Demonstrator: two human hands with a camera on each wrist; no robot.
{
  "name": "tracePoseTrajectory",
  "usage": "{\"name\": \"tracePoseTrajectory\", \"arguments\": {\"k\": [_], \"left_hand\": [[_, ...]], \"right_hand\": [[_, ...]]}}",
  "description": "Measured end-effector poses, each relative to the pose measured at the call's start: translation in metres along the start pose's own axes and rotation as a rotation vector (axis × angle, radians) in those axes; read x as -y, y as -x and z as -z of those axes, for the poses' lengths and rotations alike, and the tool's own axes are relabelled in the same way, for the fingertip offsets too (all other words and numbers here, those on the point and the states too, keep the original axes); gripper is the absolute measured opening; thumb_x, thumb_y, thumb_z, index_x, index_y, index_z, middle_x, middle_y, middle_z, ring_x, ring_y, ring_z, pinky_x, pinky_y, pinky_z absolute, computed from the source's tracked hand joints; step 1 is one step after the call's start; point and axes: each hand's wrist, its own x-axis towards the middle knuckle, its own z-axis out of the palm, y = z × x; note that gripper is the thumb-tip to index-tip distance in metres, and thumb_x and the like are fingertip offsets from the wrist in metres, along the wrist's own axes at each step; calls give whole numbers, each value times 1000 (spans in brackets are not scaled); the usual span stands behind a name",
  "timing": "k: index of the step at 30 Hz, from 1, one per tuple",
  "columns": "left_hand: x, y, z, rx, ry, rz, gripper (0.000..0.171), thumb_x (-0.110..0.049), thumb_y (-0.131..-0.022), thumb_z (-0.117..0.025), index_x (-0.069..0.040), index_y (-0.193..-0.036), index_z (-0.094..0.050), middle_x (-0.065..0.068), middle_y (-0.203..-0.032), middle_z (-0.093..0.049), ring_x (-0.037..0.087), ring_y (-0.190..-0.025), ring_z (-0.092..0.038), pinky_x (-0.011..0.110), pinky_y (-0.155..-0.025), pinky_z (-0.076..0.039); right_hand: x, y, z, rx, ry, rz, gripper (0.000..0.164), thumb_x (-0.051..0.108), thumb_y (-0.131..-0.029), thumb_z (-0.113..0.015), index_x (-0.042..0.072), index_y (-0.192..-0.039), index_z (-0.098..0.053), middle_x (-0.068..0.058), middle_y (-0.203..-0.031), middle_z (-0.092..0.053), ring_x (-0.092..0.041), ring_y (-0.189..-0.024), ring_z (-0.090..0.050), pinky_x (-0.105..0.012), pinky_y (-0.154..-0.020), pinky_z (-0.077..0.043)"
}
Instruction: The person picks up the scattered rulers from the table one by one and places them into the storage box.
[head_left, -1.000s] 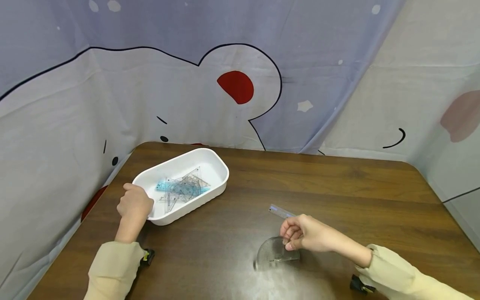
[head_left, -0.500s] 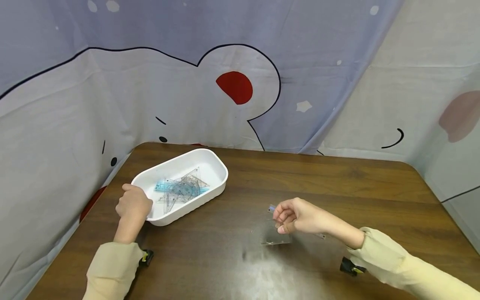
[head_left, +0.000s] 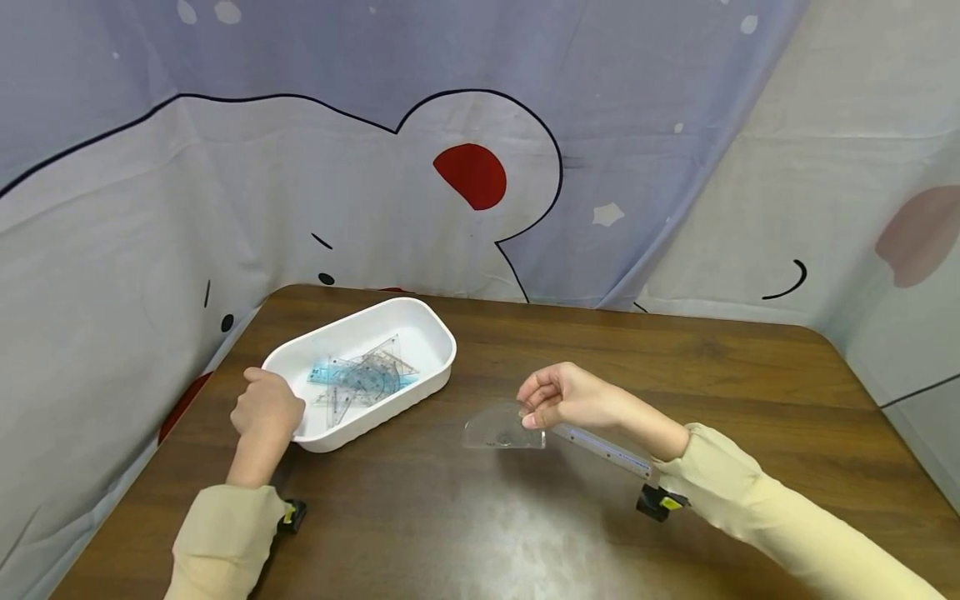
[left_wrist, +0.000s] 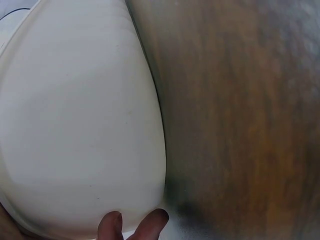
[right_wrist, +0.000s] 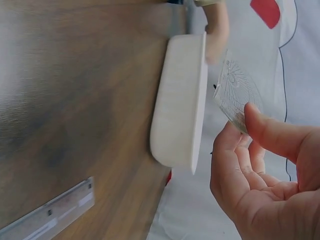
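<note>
Between thumb and fingers, my right hand (head_left: 570, 396) pinches a clear protractor (head_left: 498, 429) above the table; the right wrist view shows the lines printed on the protractor (right_wrist: 237, 87). My left hand (head_left: 267, 406) grips the near left end of a white plastic bin (head_left: 405, 407), with fingertips (left_wrist: 111, 226) against its wall in the left wrist view. Inside the bin lie several clear set squares (head_left: 345, 398), a round clear piece and a blue ruler (head_left: 322, 372), overlapping in a pile. A clear ruler (head_left: 607, 452) lies on the table below my right forearm, partly hidden by it.
The brown wooden table (head_left: 420, 525) fills the front of the view, with the bin at its left. A printed cloth (head_left: 337, 183) hangs along its back and sides.
My right hand has lifted the protractor off the table and carried it left and away from me, toward the bin. More of the clear ruler shows now. My left hand stays on the bin.
</note>
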Motion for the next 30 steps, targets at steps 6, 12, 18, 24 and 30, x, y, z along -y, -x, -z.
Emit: {"name": "tracePoseTrajectory", "arguments": {"k": [6,12,18,24,30], "left_hand": [[1,-1,-1,1,4,5,59,-13,-86,-56,23,-118,-23,40,-93,-54,46,-81,-61,50,-67,-52],[4,-3,0,-17,7,-6,58,-14,-86,-57,24,-117,-25,41,-93,-55,49,-83,-61,51,-66,-51],[4,-4,0,-24,8,-6,58,-14,-86,-57,24,-117,-25,41,-94,-55,49,-84,-62,52,-66,-51],[2,-3,-2,-25,-1,0,57,-14,-86,-57,23,-117,-26,40,-94,-56,47,-84,-62,51,-66,-52],[1,-2,-2,-24,-1,4,57,-14,-86,-58,22,-117,-26,39,-93,-56,46,-83,-62,51,-67,-52]], "right_hand": [[10,-20,-2,-9,7,45,29,-1,-83,-67,-14,-107,-57,-3,-87,-69,-4,-75,-63,-19,-70,-51],[18,-48,-6,-50,-6,36,30,-3,-84,-66,-13,-110,-57,-1,-86,-69,-3,-74,-62,-25,-75,-53],[24,-79,-13,-84,-36,-17,34,-2,-85,-66,-13,-115,-56,-8,-91,-70,-3,-71,-62,-34,-78,-56],[30,-102,-21,-85,-73,-46,36,-2,-86,-65,-13,-119,-55,-20,-104,-69,-3,-71,-61,-30,-77,-56],[31,-122,-31,-98,-101,-58,37,-1,-86,-66,-11,-121,-56,-22,-112,-68,-4,-74,-62,-32,-80,-56]]}}
